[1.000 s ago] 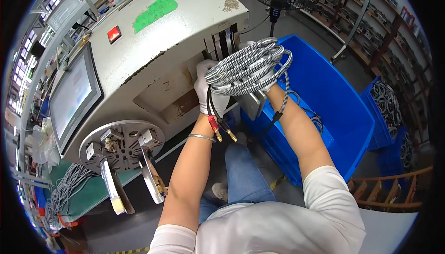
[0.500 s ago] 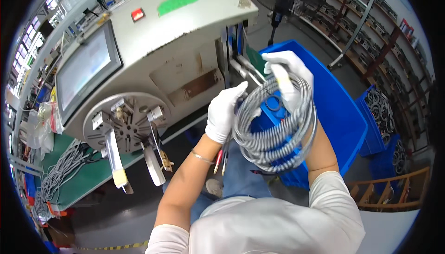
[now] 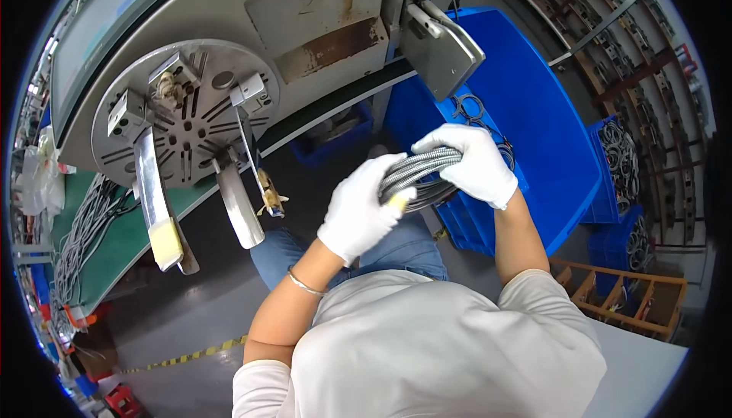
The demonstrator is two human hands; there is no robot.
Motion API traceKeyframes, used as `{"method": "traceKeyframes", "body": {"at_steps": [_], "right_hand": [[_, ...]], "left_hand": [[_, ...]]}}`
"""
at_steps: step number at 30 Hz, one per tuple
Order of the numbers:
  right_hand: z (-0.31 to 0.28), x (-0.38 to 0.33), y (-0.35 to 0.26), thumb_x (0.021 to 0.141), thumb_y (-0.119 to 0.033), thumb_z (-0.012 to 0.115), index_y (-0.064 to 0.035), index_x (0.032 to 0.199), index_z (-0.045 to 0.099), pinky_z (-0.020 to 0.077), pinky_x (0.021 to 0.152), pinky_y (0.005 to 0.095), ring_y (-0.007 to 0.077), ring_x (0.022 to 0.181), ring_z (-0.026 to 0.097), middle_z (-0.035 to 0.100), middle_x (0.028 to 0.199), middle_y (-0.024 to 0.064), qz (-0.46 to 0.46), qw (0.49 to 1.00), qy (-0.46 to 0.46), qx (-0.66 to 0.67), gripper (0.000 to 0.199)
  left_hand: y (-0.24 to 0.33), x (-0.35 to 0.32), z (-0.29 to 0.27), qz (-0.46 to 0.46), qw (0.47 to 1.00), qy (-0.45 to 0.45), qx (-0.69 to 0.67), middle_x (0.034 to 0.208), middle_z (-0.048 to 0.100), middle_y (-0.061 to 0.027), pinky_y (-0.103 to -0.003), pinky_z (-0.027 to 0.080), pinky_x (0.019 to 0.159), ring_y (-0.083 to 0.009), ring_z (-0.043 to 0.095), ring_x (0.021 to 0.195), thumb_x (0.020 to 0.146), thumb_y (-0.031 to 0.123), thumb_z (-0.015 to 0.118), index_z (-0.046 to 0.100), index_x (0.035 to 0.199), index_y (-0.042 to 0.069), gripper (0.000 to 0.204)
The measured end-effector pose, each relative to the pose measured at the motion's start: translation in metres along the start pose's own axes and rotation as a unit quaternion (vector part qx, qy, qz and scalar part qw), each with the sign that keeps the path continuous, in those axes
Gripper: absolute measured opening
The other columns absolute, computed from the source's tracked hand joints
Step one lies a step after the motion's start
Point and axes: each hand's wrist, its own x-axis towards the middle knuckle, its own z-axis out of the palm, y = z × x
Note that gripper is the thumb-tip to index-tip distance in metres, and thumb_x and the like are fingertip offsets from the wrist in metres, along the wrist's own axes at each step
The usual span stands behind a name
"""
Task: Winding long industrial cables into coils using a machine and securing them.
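Observation:
Both my hands wear white gloves, and between them is a coil of grey ribbed cable point(image 3: 422, 170). My left hand point(image 3: 366, 206) is closed round the coil's left side, with a bit of yellow at its thumb tip. On the right side, my right hand point(image 3: 471, 165) grips the coil, its fingers wrapped over the top. The coil is tilted so that I see it nearly edge-on, in front of my lap. To the left stands a machine with a round slotted metal disc point(image 3: 187, 117), which carries clamp blocks and long curved metal arms point(image 3: 240, 208).
A large blue bin point(image 3: 534, 136) holds some cable loops at the right, behind a grey plate point(image 3: 442, 48). Smaller blue crates point(image 3: 616, 162) of coiled cables stand further right, above a wooden divided tray point(image 3: 621, 296). Loose grey cables point(image 3: 80, 239) lie on a green bench at left.
The coil has turned from facing me to nearly edge-on, and its loops are squeezed together. My left hand now grips it too. The view has tipped lower, showing more of the disc.

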Motion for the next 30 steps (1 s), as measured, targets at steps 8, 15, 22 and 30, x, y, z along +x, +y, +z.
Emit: {"method": "traceKeyframes", "body": {"at_steps": [8,15,22,30], "right_hand": [[0.004,0.009,-0.004,0.077,-0.009,0.072,-0.0031,0.086,0.063,0.0225,0.037,0.0195,0.0018,0.043,0.037,0.049,0.058,-0.0023,0.259,0.876,-0.209,0.350,0.014],[0.017,0.013,-0.010,0.073,-0.004,0.070,-0.0022,0.083,0.061,0.0389,0.049,0.0225,0.0096,0.051,0.049,0.054,0.063,0.0008,0.192,0.940,-0.154,0.238,0.014],[0.018,0.014,-0.027,0.066,-0.002,0.068,-0.0026,0.084,0.061,0.0430,0.055,0.0266,0.0089,0.060,0.053,0.058,0.066,0.0025,0.035,0.968,-0.241,0.062,0.019],[0.019,0.016,-0.030,0.064,0.006,0.064,-0.0011,0.084,0.062,0.0440,0.060,0.0226,0.0085,0.065,0.055,0.062,0.073,0.0046,0.068,0.980,-0.172,0.077,0.021]], "left_hand": [[-0.013,-0.009,-0.031,-0.128,0.939,-0.056,-0.315,0.073,0.058,-0.0044,-0.022,0.049,0.058,-0.0096,0.057,0.061,0.088,0.012,0.063,0.055,0.100,-0.003,0.021],[-0.006,-0.021,-0.027,-0.223,0.931,-0.039,-0.287,0.065,0.055,-0.0022,-0.025,0.048,0.052,-0.0114,0.056,0.054,0.087,0.016,0.064,0.055,0.087,0.001,0.017],[-0.011,-0.019,-0.029,-0.038,0.997,-0.034,0.058,0.060,0.054,-0.0097,-0.029,0.044,0.053,-0.0130,0.052,0.053,0.077,0.023,0.075,0.058,0.082,0.000,0.029],[0.017,-0.037,-0.038,-0.236,0.962,-0.102,-0.098,0.066,0.062,-0.0060,-0.023,0.047,0.053,-0.0093,0.058,0.056,0.081,0.022,0.074,0.056,0.089,0.000,0.030]]}}
